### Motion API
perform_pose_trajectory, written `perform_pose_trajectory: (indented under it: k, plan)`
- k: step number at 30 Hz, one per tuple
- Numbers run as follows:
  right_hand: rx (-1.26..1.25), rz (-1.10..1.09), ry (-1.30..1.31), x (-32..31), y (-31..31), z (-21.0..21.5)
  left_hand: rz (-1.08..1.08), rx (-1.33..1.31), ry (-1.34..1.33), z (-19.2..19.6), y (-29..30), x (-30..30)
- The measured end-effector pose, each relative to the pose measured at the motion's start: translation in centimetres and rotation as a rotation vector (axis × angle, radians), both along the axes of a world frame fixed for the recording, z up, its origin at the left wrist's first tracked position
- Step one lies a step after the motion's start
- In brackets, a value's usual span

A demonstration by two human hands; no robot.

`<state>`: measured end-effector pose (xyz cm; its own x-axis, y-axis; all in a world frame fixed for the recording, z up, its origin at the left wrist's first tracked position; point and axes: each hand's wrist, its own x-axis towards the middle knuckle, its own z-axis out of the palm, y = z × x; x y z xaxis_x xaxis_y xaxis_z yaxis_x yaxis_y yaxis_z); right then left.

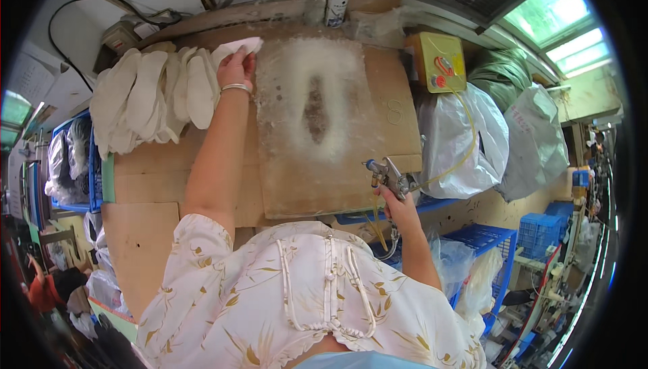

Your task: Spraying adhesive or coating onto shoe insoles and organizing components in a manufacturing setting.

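My left hand (236, 70), with a bangle at its wrist, pinches a white insole (248, 45) by its edge. It is at the far side of the bench, at the right end of several overlapping off-white insoles (145, 92). My right hand (402, 211) is wrapped round the grip of a metal spray gun (391, 174), whose nozzle points left. Between my hands lies a cardboard sheet (290, 187) coated with whitish spray residue. A brown insole-shaped patch (315, 109) shows in the middle of that residue.
A yellow tin (437, 58) stands at the right, with a thin yellow hose (466, 156) running from it toward the gun. White plastic bags (466, 139) bulge beside it. Two bottles (336, 6) stand at the back. Blue crates (540, 234) are stacked at lower right.
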<state>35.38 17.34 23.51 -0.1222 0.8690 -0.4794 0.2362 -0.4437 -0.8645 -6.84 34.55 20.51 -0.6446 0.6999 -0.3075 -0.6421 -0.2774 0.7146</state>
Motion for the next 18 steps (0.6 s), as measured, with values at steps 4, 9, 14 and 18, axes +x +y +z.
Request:
perform_pose_trajectory:
  k: [4,9,14,18]
  plan:
    - [0.0,-0.066,-0.04,0.3,-2.3,0.3,-0.157,0.018,-0.023,-1.7,-0.4,7.1]
    - [-0.001,-0.084,-0.061,0.6,-3.7,0.7,-0.291,-0.295,-0.098,-10.9,-5.1,15.1]
    - [0.039,-0.157,-0.036,-0.2,-4.3,1.7,-0.412,-0.503,-0.138,-14.4,-10.4,18.3]
    - [0.084,-0.135,-0.051,-1.3,-2.9,3.4,-0.483,-0.517,-0.106,-14.8,-12.3,17.6]
